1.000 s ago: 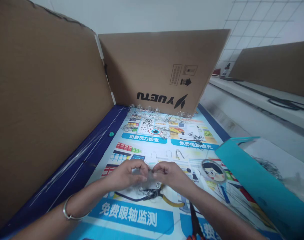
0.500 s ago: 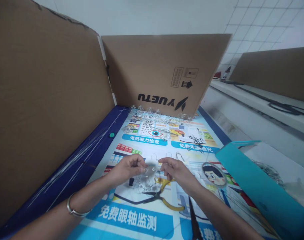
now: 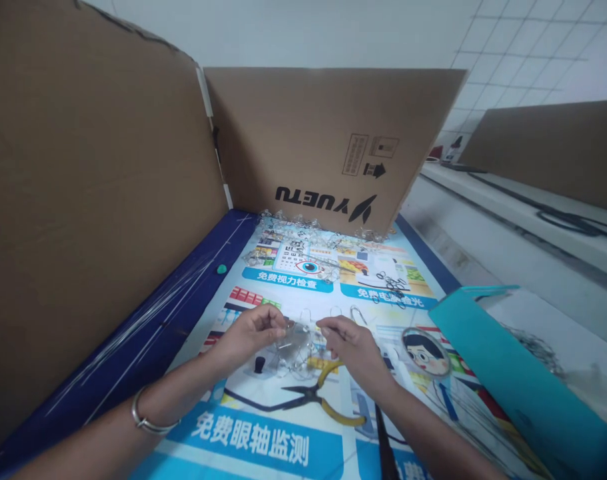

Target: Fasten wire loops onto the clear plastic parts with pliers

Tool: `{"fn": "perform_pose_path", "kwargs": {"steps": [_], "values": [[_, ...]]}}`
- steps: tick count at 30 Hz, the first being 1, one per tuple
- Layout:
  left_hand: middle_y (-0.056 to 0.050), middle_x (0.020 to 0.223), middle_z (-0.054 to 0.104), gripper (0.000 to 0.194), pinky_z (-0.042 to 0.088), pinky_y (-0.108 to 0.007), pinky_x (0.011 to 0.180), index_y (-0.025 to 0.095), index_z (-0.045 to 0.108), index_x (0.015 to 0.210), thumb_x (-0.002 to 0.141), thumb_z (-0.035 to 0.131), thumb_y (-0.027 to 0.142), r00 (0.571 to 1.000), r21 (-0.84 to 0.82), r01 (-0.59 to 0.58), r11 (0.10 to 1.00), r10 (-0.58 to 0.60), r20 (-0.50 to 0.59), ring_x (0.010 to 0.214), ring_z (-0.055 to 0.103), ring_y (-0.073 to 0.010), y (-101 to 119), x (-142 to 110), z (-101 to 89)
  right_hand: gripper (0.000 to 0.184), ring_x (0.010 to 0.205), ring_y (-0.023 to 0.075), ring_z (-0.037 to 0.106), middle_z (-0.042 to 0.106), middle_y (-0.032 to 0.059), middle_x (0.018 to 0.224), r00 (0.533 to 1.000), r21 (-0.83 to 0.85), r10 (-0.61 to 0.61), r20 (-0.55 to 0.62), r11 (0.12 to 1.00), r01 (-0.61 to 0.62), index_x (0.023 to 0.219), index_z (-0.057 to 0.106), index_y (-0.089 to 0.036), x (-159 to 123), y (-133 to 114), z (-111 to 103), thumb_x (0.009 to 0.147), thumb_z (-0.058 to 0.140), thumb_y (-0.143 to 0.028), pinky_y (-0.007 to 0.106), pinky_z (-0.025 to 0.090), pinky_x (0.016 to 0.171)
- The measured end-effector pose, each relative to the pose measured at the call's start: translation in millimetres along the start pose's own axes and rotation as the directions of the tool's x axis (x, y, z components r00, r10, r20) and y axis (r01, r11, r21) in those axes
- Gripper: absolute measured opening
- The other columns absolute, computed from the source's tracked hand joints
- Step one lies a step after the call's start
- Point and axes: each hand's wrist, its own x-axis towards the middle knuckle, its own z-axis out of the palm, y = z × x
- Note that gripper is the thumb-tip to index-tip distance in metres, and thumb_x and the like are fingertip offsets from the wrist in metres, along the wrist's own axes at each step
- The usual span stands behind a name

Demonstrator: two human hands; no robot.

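Wirework [image 3: 297,353], thin and glinting, sits between the two hands and just below the fingertips; whether its lower part hangs free or rests on the mat, I cannot tell. The left hand [image 3: 263,327] has thumb and fingers pinched together, seemingly grasping the wirework's upper edge. The right hand [image 3: 350,343] has thumb and forefinger drawn close; whether a strand lies between them, I cannot tell.

From largest to smallest, the risks seem these. Beneath the fingers, the busy printed mat [image 3: 256,437] could hide a dropped piece, since fine bright wire barely shows against the pictures. To the right of the right fingers, the teal box [image 3: 513,373] stands near enough that a wide elbow swing could knock it. Nearer than the fingers, the yellow-handled pliers [image 3: 310,395] lie spread, and a loose strand could snag on them if lowered. Just beyond the fingertips, bent wire pins [image 3: 358,315] could scatter under a forward brush. Smallest of all, the left pinch could slip or kink the wire if squeezed unevenly.
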Motion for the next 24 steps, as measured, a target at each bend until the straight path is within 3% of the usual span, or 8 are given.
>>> {"fn": "perform_pose_path", "kwargs": {"steps": [4, 10, 18, 24], "values": [[0.001, 0.07, 0.053, 0.022, 0.036, -0.023, 0.062, 0.015, 0.052, 0.073, 0.069, 0.067, 0.031, 0.999, 0.0, -0.01, 1.0, 0.01, 0.036, 0.066, 0.048, -0.0113, -0.9, -1.7, 1.7, 0.018, 0.063, 0.015, 0.055, 0.061, 0.0022, 0.079, 0.994, -0.08, -0.107, 0.008, 0.991, 0.107, 0.081, 0.066, -0.024, -3.4, -1.7, 0.6, 0.078, 0.053, -0.035, 0.025, 0.043, 0.055], [-0.004, 0.082, 0.06, 0.02, 0.038, -0.028, 0.072, 0.015, 0.054, 0.076, 0.073, 0.064, 0.032, 0.992, 0.035, -0.016, 0.999, 0.012, 0.125, 0.082, 0.053, -0.017, -5.5, -4.1, 2.6, 0.016, 0.067, 0.0148, 0.056, 0.059, 0.0014, 0.076, 0.985, -0.128, -0.148, 0.091, 0.979, 0.159, 0.079, 0.067, -0.023, -4.5, -6.2, 0.7, 0.079, 0.052, -0.029, 0.024, 0.041, 0.059], [-0.002, 0.079, 0.058, 0.022, 0.037, -0.026, 0.069, 0.015, 0.053, 0.079, 0.072, 0.065, 0.033, 0.994, -0.009, -0.017, 1.0, 0.018, 0.105, 0.075, 0.052, -0.0144, -6.4, -5.5, 4.6, 0.014, 0.053, 0.0116, 0.052, 0.058, -0.0008, 0.067, 0.997, 0.024, -0.03, 0.071, 0.999, 0.028, 0.08, 0.063, -0.021, -4.8, -5.8, 0.7, 0.077, 0.055, -0.032, 0.023, 0.041, 0.051], [0.001, 0.074, 0.054, 0.023, 0.036, -0.024, 0.065, 0.016, 0.053, 0.081, 0.075, 0.062, 0.035, 0.993, -0.045, -0.033, 0.998, 0.038, 0.112, 0.069, 0.049, -0.012, -3.7, -6.8, 9.7, 0.021, 0.061, 0.0124, 0.057, 0.058, 0.0029, 0.086, 0.991, 0.001, -0.125, 0.054, 0.992, 0.125, 0.087, 0.067, -0.022, -6.6, -7.2, -2.6, 0.08, 0.053, -0.035, 0.024, 0.047, 0.054]]}}
